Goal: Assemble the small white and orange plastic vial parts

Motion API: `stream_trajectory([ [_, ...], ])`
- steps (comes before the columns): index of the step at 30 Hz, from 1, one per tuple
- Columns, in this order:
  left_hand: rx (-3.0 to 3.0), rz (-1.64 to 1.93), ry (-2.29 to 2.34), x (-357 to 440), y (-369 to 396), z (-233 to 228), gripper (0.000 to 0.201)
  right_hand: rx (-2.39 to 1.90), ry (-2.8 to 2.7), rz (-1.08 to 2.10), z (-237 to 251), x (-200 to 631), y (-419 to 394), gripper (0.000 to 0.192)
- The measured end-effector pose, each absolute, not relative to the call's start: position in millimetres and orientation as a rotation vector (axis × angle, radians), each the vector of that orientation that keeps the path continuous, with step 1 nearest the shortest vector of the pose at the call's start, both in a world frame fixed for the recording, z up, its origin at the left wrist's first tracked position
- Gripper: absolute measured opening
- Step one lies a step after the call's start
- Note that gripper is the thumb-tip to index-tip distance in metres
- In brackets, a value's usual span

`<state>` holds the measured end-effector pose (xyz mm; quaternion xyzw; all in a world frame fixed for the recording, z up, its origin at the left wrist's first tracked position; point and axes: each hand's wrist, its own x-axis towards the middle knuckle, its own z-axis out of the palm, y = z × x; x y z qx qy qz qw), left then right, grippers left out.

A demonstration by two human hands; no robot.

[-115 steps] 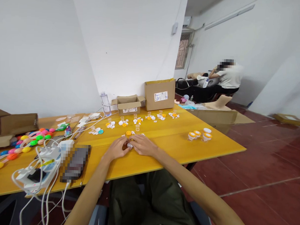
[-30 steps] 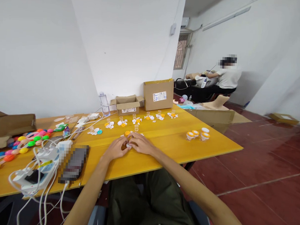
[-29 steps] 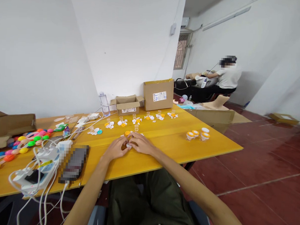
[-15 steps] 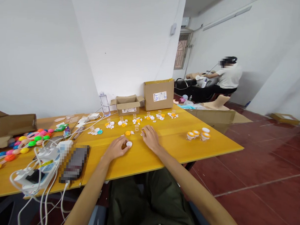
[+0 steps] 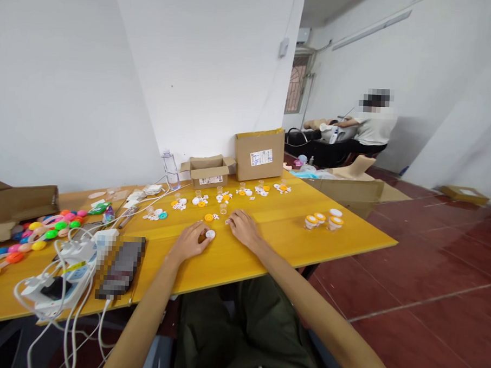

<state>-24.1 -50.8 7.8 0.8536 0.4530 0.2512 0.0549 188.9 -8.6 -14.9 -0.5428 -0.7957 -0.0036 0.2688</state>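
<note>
My left hand [image 5: 191, 241] rests at the table's near side, thumb and fingers closed around the edge of a round white disc [image 5: 210, 234]. To its right, my right hand [image 5: 244, 228] pinches a small white piece [image 5: 228, 222] low over the tabletop; the fingers partly hide it. Just beyond my hands lie an orange wheel-like part [image 5: 209, 217] and some small white pieces [image 5: 216, 217]. A clear little cup [image 5: 223, 209] stands behind them. Farther back, several groups of similar white and orange parts [image 5: 202, 201] sit with clear cups.
Clear cups with orange and white tops [image 5: 335, 223] stand at the right. Two cardboard boxes [image 5: 260, 155] and a bottle [image 5: 170, 170] line the wall. At left are a phone [image 5: 120, 268], a cabled power strip [image 5: 67, 293] and colourful balls [image 5: 58, 227]. Another person [image 5: 376, 127] sits far right.
My right hand has shifted slightly left and nearer, and the small white piece shows more at its fingertips. My left hand stays almost in place with the disc.
</note>
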Motion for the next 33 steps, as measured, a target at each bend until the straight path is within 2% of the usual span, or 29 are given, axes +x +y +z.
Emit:
stream_trajectory([
  [6,2.580,0.779,1.359,-24,-51,9,0.012,-1.421,-2.163,-0.043,-15,187,-9,0.021],
  [16,2.477,0.842,1.307,-24,-46,7,0.021,-1.392,-2.199,-0.053,-17,184,-9,0.022],
  [33,2.477,0.818,1.313,-24,-42,3,0.021,-1.236,-2.251,-0.127,-17,177,-7,0.020],
])
